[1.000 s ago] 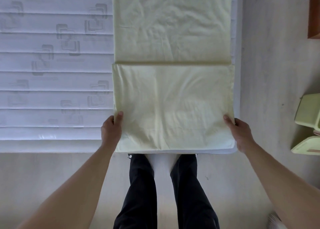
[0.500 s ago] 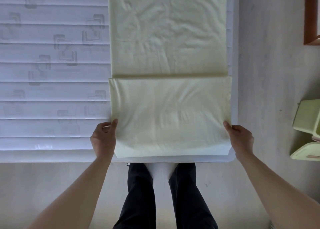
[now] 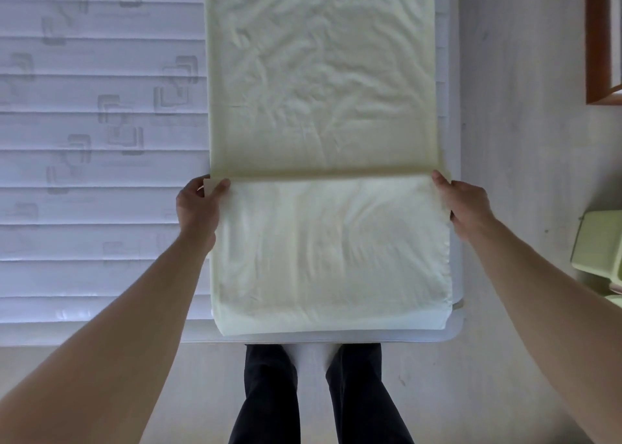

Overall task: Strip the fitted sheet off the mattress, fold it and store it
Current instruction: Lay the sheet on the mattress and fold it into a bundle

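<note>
A pale green sheet (image 3: pixel 319 83) lay in a long strip on the bare white mattress (image 3: pixel 84 181); its near end was folded over the rest; the left hand (image 3: pixel 198 208) pinched one corner of the fold and the right hand (image 3: pixel 466 204) pinched the other; dark trouser legs (image 3: pixel 266 396) stood on the floor (image 3: pixel 525 161) by the bed.

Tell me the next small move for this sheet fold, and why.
Probably carry the gripped edge forward to the far edge. Left hand and right hand pinch the folded flap's corners midway along the sheet, and half of it lies uncovered on the mattress.
</note>
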